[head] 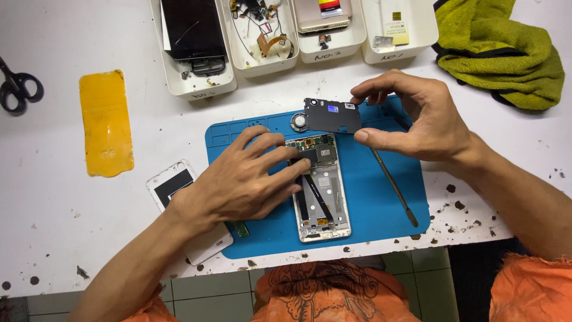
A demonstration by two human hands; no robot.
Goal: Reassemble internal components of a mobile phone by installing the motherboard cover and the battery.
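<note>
Our right hand (411, 119) pinches a flat dark plate (331, 114); our left hand (244, 182) presses spread on the open phone (319, 188); white trays (199, 89) hold parts.

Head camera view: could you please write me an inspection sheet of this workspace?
Surface: white table, speckled with dark spots, with a blue work mat on it.
Job's things: opened phone on the mat, internals exposed; dark cover plate lifted above it.
Clutter: scissors, yellow film, white back cover off the mat, thin metal tool, small round part, four white trays of parts, green towel.
Grippers: left hand rests on the phone; right hand pinches the plate's edge.
Cables: flex ribbons in the phone and in one tray.
Surroundings: tiled floor, orange clothing below the table's edge.
</note>
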